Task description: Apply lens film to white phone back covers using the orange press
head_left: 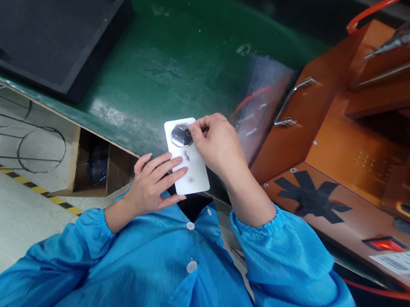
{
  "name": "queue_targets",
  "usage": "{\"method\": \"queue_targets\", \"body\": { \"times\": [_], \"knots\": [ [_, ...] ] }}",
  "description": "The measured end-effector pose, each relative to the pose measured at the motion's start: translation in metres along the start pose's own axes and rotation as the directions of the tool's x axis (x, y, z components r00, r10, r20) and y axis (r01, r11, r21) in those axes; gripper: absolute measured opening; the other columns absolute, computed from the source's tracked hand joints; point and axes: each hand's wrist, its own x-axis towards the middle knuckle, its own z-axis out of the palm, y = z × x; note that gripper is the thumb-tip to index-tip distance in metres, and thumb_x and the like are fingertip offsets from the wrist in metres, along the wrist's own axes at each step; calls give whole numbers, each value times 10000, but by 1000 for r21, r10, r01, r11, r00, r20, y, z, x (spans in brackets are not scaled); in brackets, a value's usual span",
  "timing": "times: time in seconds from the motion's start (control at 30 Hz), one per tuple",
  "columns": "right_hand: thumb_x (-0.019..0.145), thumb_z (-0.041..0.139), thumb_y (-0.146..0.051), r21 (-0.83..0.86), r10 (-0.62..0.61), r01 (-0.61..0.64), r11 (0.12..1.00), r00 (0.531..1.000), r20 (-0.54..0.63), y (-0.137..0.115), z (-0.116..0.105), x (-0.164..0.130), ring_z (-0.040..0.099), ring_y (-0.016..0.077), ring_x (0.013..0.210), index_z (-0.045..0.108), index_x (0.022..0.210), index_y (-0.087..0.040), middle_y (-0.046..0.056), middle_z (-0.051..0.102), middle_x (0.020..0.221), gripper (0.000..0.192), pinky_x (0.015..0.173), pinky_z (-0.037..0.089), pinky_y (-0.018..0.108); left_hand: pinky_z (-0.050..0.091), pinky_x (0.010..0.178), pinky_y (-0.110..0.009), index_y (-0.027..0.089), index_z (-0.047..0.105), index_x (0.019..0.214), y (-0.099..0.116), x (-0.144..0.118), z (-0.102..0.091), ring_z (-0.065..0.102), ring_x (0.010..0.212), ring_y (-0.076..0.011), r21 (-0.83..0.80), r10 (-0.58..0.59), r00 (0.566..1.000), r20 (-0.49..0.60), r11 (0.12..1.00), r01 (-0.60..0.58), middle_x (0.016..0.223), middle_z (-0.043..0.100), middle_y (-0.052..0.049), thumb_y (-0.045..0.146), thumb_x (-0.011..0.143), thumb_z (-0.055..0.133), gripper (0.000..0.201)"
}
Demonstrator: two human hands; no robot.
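Note:
A white phone back cover [190, 169] with a dark octagonal camera ring near its top is held over the near edge of the green bench. My left hand [155, 182] supports its lower end with fingers laid flat across it. My right hand [217, 142] pinches at the cover's upper edge, right beside the camera ring. Both arms wear blue smock sleeves.
A black foam tray [47, 17] lies at the back left of the green bench [173, 59]. An orange machine housing [348, 146] with a metal handle and a lit red switch stands at the right. A clear plastic sheet [264, 95] leans against it. Floor and wire rings show at left.

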Motion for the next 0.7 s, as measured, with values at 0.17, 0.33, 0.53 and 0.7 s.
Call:
{"method": "queue_targets", "body": {
  "times": [0.17, 0.33, 0.53, 0.7],
  "knots": [
    [969, 653, -193, -32, -46, 45, 998, 998, -42, 5, 6, -2, 657, 229, 909, 725, 864, -175, 100, 692, 1035, 128, 875, 525, 400, 224, 1301, -447, 238, 694, 1435, 0, 1, -1, 647, 1375, -287, -9, 15, 1000, -7, 1000, -15, 1396, 763, -103, 608, 1036, 612, 550],
    [985, 627, -243, -126, -181, 162, 979, 970, -160, 12, 13, -5, 646, 283, 1032, 726, 887, -189, 128, 691, 1078, 149, 883, 535, 418, 229, 1295, -448, 289, 673, 1479, 0, 1, -2, 659, 1363, -288, -18, -9, 1000, 5, 1000, 9, 1413, 759, -83, 622, 1031, 611, 562],
    [1056, 496, -233, -317, -336, 249, 915, 906, -259, 9, -12, -41, 645, 338, 1125, 740, 1229, -137, 194, 691, 1260, 315, 878, 566, 460, 245, 1279, -445, 267, 709, 1425, 1, 3, -4, 653, 1377, -285, -4, -7, 1000, 15, 1000, 7, 1413, 759, -92, 621, 1033, 612, 537],
    [1054, 428, -118, -384, -583, 562, 733, 810, 72, 20, -17, -105, 677, 355, 1258, 644, 1437, -52, 225, 708, 1394, 445, 999, 579, 505, 264, 1258, -461, 230, 721, 1367, -3, 3, -5, 671, 1348, -285, -20, -3, 1000, 6, 1000, 3, 1379, 772, -123, 638, 1075, 525, 538]
  ]
}}
